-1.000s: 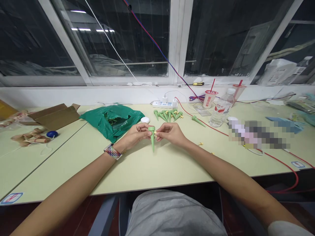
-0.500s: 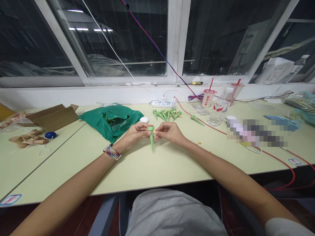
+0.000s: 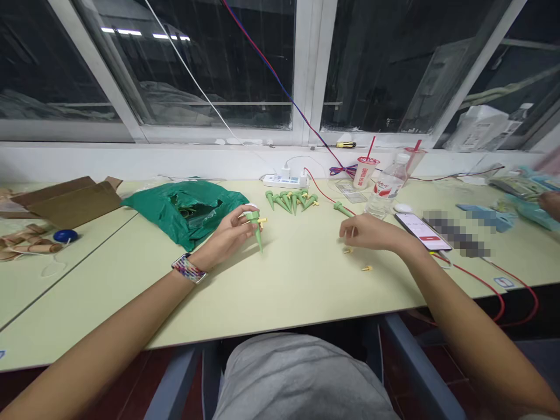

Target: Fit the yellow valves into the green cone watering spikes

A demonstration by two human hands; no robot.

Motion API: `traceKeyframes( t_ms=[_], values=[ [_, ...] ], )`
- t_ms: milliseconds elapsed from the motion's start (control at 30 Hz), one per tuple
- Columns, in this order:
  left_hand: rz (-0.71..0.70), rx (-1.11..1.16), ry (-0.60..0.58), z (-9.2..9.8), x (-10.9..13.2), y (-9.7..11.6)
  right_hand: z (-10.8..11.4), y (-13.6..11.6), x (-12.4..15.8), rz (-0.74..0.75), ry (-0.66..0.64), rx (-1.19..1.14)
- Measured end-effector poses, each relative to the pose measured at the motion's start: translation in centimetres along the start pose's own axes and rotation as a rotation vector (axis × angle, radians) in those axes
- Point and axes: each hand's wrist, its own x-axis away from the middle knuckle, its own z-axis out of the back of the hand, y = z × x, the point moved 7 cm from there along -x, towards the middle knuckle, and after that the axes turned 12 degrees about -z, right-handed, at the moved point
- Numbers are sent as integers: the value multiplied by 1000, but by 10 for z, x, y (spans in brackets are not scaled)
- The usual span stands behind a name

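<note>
My left hand (image 3: 230,233) is closed around the top of a green plant-watering spike (image 3: 258,238), which points down over the table. A small yellow valve (image 3: 262,220) sticks out of the spike's side to the right. Off to the right, my right hand (image 3: 365,232) hovers with bent, parted fingers just above a small yellow valve (image 3: 347,251). Nearer the table edge lies another yellow valve (image 3: 366,269). A single green spike (image 3: 342,209) lies just beyond my right hand, and a cluster of green spikes (image 3: 294,201) lies at the back, some with yellow pieces.
On the left are a green plastic bag (image 3: 196,213), an open cardboard box (image 3: 70,201) and a wooden toy with a blue ball (image 3: 65,235). A power strip (image 3: 284,181), paper cup (image 3: 365,173), water bottle (image 3: 385,189) and phone (image 3: 423,232) stand or lie rightward. Another person's hand (image 3: 550,204) shows far right.
My right hand has left the spike and moved right to the loose yellow valves. My left hand has shifted slightly left with the spike, whose yellow valve now shows. The view has turned slightly.
</note>
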Motion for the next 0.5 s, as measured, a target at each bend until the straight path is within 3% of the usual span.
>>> traceKeyframes(
  t_ms=[100, 233, 333, 500],
  values=[
    [11, 10, -8, -1, 0, -2, -9, 22, 8, -33, -58, 12],
    [10, 8, -16, -2, 1, -5, -21, 19, 6, -34, -66, 3],
    [19, 9, -46, -4, 2, -7, -17, -4, -3, 7, 27, -24],
    [12, -2, -98, -9, 4, -4, -7, -78, -17, 263, 208, -297]
  ],
)
